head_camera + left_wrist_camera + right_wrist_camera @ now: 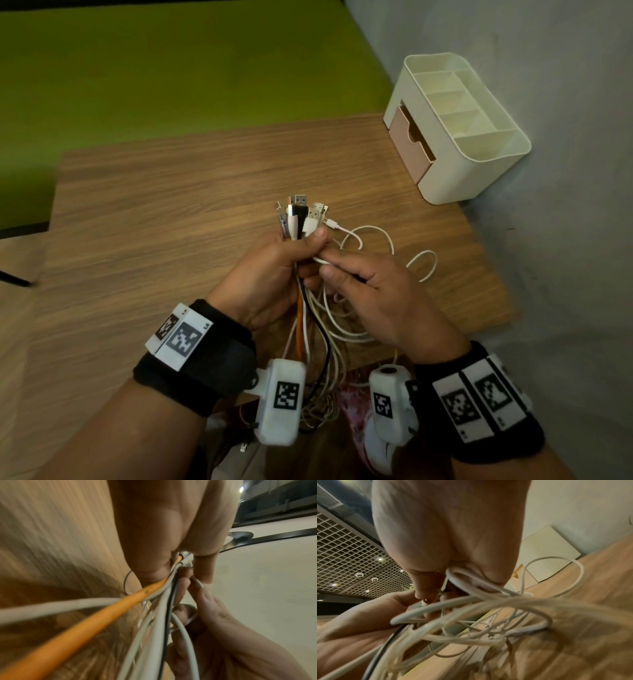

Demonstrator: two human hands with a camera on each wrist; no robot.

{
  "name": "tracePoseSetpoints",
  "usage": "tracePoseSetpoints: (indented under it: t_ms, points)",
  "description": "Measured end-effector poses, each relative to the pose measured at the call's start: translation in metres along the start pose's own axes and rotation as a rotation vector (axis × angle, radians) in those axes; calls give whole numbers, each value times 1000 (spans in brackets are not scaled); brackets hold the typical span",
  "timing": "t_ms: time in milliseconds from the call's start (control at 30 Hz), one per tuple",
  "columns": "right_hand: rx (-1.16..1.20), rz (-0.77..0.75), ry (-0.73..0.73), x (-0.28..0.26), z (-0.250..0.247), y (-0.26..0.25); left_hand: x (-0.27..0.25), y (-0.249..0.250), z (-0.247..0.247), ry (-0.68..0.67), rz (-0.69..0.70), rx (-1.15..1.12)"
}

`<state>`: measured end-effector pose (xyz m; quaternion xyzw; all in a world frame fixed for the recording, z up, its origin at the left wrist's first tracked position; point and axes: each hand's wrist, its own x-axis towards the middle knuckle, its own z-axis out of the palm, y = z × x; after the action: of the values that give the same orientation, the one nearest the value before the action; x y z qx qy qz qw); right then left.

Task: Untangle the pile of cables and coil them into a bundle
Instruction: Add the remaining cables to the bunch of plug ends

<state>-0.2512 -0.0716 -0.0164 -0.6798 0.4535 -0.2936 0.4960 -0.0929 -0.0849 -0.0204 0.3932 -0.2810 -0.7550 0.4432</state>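
Note:
My left hand point(274, 270) grips a bunch of cable ends point(301, 219) above the wooden table point(154, 212), their USB plugs pointing up and away. Several white cables, an orange cable point(96, 618) and a black cable point(169, 615) hang from that fist toward me. My right hand point(370, 291) pinches a thin white cable point(363, 240) right beside the left thumb. That cable loops over the table to the right, its small plug point(331, 223) lying loose. In the right wrist view tangled white loops point(488, 628) hang below my fingers.
A cream desk organiser point(455, 126) with a pink drawer stands at the table's far right corner against the grey wall. A green surface point(171, 68) lies beyond the table. More cable slack hangs off the near edge point(322, 404).

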Motion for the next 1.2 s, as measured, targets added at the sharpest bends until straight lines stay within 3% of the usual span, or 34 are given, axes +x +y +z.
tracePoseSetpoints:
  t_ms: [100, 267, 433, 700, 800, 900, 1033, 1200]
  points:
    - [-54, -39, 23, 0, 0, 1, -1, -2, 3, 5, 13, 25]
    - [-83, -37, -26, 0, -1, 0, 1, -3, 4, 128, 94, 19]
    - [-266, 144, 52, 0, -8, 9, 5, 5, -3, 249, 219, -138]
    - [-512, 33, 156, 4, -20, 20, 1, 12, -3, 125, 244, -369]
    - [-712, 144, 162, 1, -32, 18, -2, 18, -14, 111, 231, -285]
    - [-696, 197, 285, -3, -46, 19, -5, 22, -23, 112, 224, -70]
    - [-536, 99, 313, -3, -39, 12, -4, 15, -19, 106, 227, 119]
    - [-424, -59, 230, -3, -25, 5, -3, 12, -9, 105, 246, 109]
